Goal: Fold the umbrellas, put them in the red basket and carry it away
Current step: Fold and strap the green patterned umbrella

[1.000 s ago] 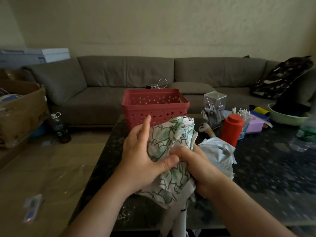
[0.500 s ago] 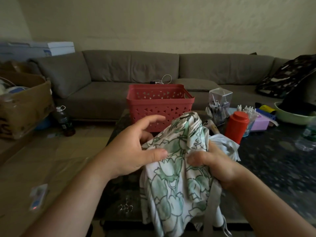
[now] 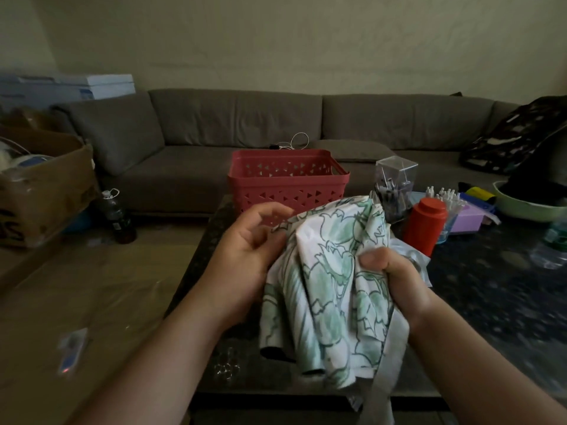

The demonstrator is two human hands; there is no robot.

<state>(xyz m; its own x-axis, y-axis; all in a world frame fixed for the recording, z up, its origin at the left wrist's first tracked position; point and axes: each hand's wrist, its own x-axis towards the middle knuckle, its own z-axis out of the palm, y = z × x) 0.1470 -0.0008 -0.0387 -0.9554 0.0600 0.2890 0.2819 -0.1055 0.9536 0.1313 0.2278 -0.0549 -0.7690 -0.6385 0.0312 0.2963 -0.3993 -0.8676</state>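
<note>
A white umbrella with a green leaf print (image 3: 331, 289) hangs bunched between my hands over the near edge of the dark table (image 3: 491, 302). My right hand (image 3: 395, 277) grips its right side, thumb on top. Against its left edge is my left hand (image 3: 245, 250), fingers curled round the fabric. A grey strap (image 3: 383, 378) dangles below. Part of a second, pale umbrella (image 3: 420, 259) shows behind my right hand. The red basket (image 3: 288, 197) stands on the table's far end, and I see nothing in it.
To the right of the basket stand a clear pen box (image 3: 395, 185), a red bottle (image 3: 425, 225), a lilac box (image 3: 466, 222) and a green bowl (image 3: 527, 207). A grey sofa (image 3: 245, 124) runs behind. A cardboard box (image 3: 43, 185) and a dark bottle (image 3: 118, 216) sit at the left.
The umbrella has dropped lower and its fabric hangs longer. My left hand's fingers have curled in at the fabric's edge. My right hand keeps its grip.
</note>
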